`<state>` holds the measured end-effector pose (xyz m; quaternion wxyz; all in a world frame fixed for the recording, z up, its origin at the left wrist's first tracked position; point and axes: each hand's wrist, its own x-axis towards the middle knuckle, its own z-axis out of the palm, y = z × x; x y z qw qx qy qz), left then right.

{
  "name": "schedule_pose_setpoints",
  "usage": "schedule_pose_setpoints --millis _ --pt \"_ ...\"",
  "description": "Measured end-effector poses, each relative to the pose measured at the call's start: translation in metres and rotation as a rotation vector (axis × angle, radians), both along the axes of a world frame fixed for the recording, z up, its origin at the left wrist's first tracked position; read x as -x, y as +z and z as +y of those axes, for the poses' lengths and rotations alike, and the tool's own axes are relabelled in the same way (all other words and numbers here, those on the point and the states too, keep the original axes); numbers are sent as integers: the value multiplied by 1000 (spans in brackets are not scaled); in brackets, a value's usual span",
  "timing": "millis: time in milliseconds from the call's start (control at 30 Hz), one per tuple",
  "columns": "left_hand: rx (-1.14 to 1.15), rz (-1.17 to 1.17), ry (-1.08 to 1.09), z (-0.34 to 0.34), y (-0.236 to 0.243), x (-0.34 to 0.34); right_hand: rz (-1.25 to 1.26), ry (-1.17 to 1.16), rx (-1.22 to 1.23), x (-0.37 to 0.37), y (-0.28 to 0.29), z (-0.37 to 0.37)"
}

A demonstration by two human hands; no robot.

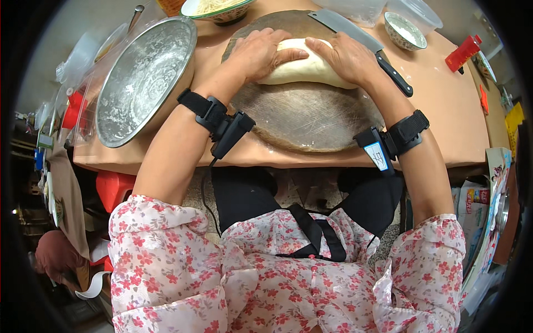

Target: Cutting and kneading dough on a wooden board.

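A thick, smooth log of pale dough (pixel 302 69) lies across the far half of a round wooden board (pixel 311 116). My left hand (pixel 264 54) grips its left end, thumb laid along the top and fingers curled over the far side. Around the right part of the dough is my right hand (pixel 351 58), its thumb also on top. The far fingers of both hands are partly hidden. A cleaver (pixel 355 34) with a black handle rests on the board's far right edge, just beyond my right hand.
Left of the board a large metal bowl (pixel 147 83), dusted with flour, stands tilted. A bowl of shredded food (pixel 222 12) sits at the back. To the right are a small bowl of white powder (pixel 405 30), a clear plastic container (pixel 419 14) and a red bottle (pixel 462 54).
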<state>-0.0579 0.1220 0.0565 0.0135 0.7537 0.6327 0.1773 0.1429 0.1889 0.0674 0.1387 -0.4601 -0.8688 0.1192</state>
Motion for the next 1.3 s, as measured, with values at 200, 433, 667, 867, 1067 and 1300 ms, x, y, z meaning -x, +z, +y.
schedule_pose_setpoints --millis 200,433,667,867,1067,1300 --pt "-29 -2 -90 -11 -4 -8 111 87 -103 -8 -16 -5" --pt "-375 107 -121 -65 -23 -30 288 241 -588 -27 -40 -53" --pt "-214 -44 -217 -100 -11 -25 83 321 -373 -42 -15 -102" --pt "190 -277 -245 -72 16 -12 44 293 74 -39 5 -73" --pt "-127 91 -123 -70 8 -18 -61 192 -61 -21 19 -68" --pt "-154 57 71 -54 3 -38 -27 108 -239 -10 13 -55"
